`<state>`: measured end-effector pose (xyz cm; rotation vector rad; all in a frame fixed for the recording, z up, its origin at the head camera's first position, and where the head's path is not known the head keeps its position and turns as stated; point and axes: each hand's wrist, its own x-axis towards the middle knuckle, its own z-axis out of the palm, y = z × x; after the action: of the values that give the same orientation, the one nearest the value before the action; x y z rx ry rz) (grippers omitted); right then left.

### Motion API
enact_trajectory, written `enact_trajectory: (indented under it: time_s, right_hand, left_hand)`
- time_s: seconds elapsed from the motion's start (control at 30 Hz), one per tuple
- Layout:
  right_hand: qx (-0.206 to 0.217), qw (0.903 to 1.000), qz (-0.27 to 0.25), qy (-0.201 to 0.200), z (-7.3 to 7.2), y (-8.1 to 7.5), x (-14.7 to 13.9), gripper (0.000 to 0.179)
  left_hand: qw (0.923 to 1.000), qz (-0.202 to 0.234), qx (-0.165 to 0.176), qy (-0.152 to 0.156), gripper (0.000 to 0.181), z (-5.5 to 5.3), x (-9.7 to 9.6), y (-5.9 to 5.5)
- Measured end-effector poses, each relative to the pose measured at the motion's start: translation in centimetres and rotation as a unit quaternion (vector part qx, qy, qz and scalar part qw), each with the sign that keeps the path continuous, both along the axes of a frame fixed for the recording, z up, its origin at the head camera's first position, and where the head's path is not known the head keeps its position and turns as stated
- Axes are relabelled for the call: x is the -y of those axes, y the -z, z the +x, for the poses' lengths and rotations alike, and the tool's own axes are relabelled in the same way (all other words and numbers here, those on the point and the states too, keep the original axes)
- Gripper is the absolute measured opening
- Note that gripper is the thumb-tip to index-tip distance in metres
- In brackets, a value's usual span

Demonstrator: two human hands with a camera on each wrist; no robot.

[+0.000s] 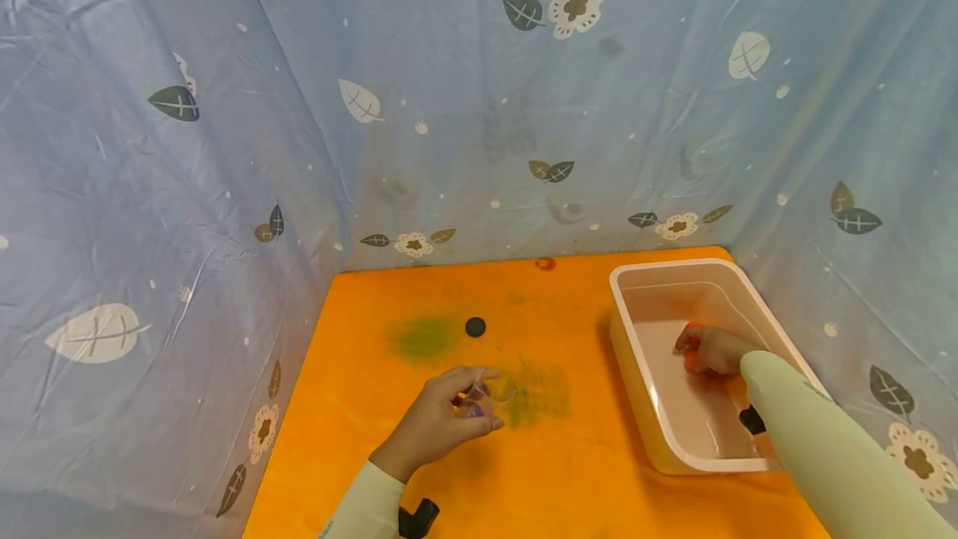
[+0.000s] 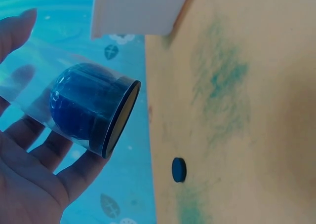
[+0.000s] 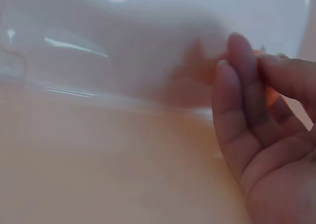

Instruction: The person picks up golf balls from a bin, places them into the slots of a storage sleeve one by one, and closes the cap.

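My left hand (image 1: 437, 418) holds a clear cylindrical container (image 1: 500, 391) tilted above the table, thumb on one side and fingers on the other. In the left wrist view, a dark rounded ball (image 2: 81, 103) shows inside the container near its dark-rimmed end; it looks purple in the head view. My right hand (image 1: 714, 350) reaches down inside the white bin (image 1: 649, 373) and pinches a small orange-red object (image 1: 690, 363). The fingers cover most of it, even in the right wrist view, so its kind cannot be told.
A small black disc (image 1: 475, 327) lies on the orange table (image 1: 569, 481), beyond my left hand. Green smudges mark the tabletop. The bin stands at the right side of the table. Blue patterned curtains (image 1: 479, 106) hang along the back and both sides.
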<state>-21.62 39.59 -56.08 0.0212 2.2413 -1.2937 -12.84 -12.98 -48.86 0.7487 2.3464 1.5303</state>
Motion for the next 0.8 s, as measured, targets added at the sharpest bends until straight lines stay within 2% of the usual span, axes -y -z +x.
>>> enact_trajectory:
  time_s: [0.17, 0.33, 0.57, 0.73, 0.8]
  right_hand:
    - [0.022, 0.9988, -0.042, 0.010, -0.2, 0.3, 0.2, 0.037]
    - [0.022, 0.9964, -0.082, 0.000, -0.5, -0.1, 0.7, 0.033]
    - [-0.012, 0.9991, -0.038, -0.015, -1.4, -0.7, 0.9, 0.031]
    - [-0.012, 0.9961, -0.086, 0.018, -2.2, -0.8, 0.7, 0.041]
    - [-0.025, 0.9930, -0.110, 0.035, -2.2, -1.1, 0.6, 0.048]
  left_hand:
    - [1.0000, -0.004, 0.003, 0.001, 0.061, -0.1, 0.1, 0.0]
    - [0.9999, -0.008, 0.006, -0.001, 0.060, -0.2, 0.1, 0.0]
    - [0.9999, -0.015, 0.000, -0.003, 0.061, -0.2, -0.1, -0.1]
    - [0.9998, -0.020, -0.004, -0.003, 0.061, -0.1, -0.1, -0.1]
    - [0.9998, -0.020, -0.004, -0.003, 0.061, 0.0, -0.1, -0.1]
